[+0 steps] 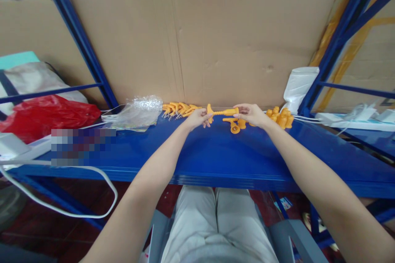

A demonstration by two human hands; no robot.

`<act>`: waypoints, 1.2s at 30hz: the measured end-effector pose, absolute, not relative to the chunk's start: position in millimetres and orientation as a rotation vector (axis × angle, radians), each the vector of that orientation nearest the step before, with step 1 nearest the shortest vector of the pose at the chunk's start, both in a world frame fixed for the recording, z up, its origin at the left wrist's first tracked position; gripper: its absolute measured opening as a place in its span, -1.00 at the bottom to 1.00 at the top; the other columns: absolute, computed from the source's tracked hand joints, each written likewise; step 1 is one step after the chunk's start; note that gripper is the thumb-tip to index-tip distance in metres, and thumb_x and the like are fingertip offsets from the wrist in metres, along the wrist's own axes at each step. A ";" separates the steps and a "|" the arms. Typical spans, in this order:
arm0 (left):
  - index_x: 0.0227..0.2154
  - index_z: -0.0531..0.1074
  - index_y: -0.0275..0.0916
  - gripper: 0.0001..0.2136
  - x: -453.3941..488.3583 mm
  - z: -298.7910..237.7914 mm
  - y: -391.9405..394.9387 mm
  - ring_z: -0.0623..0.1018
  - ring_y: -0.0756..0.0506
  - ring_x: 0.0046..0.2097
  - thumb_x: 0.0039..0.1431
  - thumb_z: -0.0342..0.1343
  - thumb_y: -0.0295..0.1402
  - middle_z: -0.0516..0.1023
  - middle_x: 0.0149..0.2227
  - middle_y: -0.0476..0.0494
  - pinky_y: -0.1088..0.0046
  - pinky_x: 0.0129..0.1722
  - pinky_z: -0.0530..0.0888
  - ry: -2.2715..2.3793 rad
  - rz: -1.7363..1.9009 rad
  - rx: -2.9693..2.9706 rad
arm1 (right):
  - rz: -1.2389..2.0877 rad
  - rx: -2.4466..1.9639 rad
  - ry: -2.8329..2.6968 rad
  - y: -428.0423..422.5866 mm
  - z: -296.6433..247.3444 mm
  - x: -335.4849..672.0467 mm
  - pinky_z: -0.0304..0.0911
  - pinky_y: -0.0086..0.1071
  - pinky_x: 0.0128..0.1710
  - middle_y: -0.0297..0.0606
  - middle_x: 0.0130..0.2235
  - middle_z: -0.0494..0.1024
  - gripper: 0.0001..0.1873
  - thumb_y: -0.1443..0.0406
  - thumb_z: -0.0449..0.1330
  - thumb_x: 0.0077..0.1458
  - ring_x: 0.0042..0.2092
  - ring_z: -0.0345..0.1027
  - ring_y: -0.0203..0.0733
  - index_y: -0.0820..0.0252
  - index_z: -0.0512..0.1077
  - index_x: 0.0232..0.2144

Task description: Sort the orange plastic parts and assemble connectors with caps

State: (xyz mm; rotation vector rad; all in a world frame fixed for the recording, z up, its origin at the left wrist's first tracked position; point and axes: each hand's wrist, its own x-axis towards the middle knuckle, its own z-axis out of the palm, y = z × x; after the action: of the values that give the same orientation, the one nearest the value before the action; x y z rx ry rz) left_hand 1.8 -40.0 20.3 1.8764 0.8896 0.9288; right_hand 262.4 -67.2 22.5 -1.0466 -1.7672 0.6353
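Grip: left hand [197, 118] and right hand [251, 114] each pinch one end of a long orange ribbed plastic piece [222, 111], held level just above the blue metal shelf [216, 156].
Technique: judged best to keep both ends aligned, push or twist straight along the axis.
Loose parts: small orange plastic fittings [235, 125] lie under it; orange hook pieces [180, 109] left; orange parts pile [281, 117] right.
Containers: clear plastic bag [137, 111], contents unclear; red plastic bag [46, 114], contents hidden.
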 end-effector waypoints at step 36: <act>-0.32 0.40 -0.37 -0.91 4.3 17.7 -36.2 0.53 0.07 -0.56 0.19 0.22 -0.50 0.55 -0.45 -0.05 0.52 -0.48 0.53 0.822 1.023 1.840 | 1.270 -1.215 -1.338 -95.9 42.7 245.7 0.47 -0.47 -0.28 -0.06 -0.47 0.62 -0.74 0.30 0.33 0.15 -0.41 0.55 -0.25 0.37 0.51 -0.52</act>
State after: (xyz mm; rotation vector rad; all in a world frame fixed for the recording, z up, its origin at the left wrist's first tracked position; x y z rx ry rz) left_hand 4.3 -36.2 17.7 1.8401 0.8215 1.0231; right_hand 245.7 -95.9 42.7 -1.2150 -1.3379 1.2699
